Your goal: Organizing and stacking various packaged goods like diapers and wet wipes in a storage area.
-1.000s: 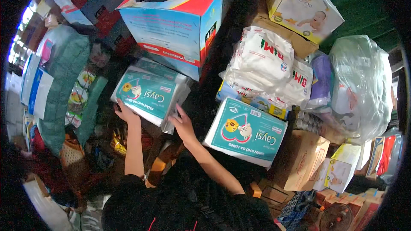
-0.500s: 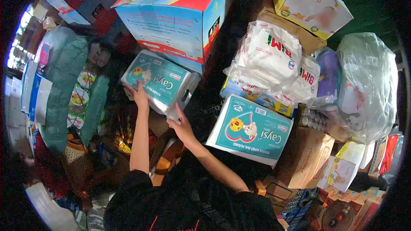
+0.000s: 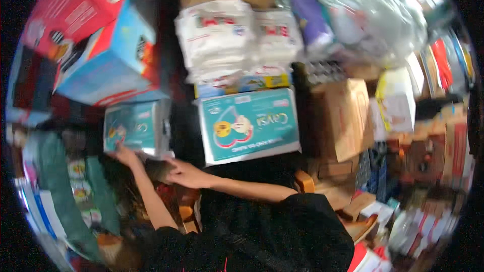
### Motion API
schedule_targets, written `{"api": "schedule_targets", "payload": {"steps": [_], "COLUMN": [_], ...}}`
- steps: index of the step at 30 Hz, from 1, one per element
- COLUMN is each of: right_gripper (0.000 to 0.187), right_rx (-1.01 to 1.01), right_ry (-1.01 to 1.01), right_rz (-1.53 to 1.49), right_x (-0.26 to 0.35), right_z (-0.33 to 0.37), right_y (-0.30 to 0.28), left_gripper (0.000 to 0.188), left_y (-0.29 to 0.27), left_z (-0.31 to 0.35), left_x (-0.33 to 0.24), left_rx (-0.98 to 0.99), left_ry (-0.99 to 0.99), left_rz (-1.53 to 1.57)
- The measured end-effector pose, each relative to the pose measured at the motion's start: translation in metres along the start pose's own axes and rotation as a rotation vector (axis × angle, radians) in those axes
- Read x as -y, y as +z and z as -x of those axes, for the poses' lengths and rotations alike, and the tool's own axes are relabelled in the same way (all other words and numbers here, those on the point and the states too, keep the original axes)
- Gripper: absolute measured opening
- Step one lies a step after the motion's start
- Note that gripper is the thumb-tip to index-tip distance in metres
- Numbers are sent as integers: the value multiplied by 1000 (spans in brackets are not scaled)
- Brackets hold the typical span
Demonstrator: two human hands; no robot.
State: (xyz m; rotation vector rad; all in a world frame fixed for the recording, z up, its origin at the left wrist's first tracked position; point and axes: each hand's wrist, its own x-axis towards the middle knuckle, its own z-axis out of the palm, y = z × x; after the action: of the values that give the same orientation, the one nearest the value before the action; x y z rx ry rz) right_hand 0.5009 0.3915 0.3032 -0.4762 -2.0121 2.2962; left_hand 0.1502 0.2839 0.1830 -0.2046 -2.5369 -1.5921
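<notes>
A teal-and-white plastic-wrapped pack of dry wipes lies left of the middle, below a blue box. My left hand is closed on its near left edge, thumb or fingers over the printed front; motion blurs the fingertips. By the pack's near right corner is my right hand, its index finger stretched toward the loose clear wrap and the other fingers partly bent. It holds nothing I can see. A second, larger-looking teal-and-white pack of dry wipes sits in the middle, untouched, its printing upside down to me.
Behind the second pack are stacked white plastic-wrapped packs. A blue-and-red box stands at the far left. Brown cartons and a large clear plastic bag are on the right. Green wrapped bundles stand at the left.
The view has swung to the right, so everything sits further left in it. My left hand stays on the pack; my right hand has shifted slightly off its corner, finger extended.
</notes>
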Motion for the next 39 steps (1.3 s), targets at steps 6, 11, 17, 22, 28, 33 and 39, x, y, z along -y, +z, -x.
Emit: {"api": "schedule_targets", "payload": {"steps": [6, 11, 17, 22, 28, 33, 39], "right_gripper": [61, 53, 61, 78, 83, 67, 52], "right_rx": [238, 41, -559, -670, -772, -796, -999], "right_ry": [-79, -226, -440, -412, -406, -295, -371], "right_rz": [-117, -97, -99, -147, -248, -708, -539], "right_x": [49, 102, 153, 159, 143, 147, 147], "right_z": [83, 149, 153, 104, 70, 97, 144], "right_y": [-67, -137, -257, -296, -286, -273, -239], "left_gripper": [87, 69, 68, 78, 68, 64, 68], "left_y": [-6, 16, 82, 154, 144, 93, 46], "left_z": [88, 158, 195, 192, 220, 243, 296], "left_x": [-147, -258, -353, -402, -408, -422, -460], "left_rx": [-124, 252, 650, 804, 671, 669, 727], "left_ry": [346, 693, 872, 426, 558, 607, 868], "left_rz": [7, 182, 159, 437, 409, 386, 328]}}
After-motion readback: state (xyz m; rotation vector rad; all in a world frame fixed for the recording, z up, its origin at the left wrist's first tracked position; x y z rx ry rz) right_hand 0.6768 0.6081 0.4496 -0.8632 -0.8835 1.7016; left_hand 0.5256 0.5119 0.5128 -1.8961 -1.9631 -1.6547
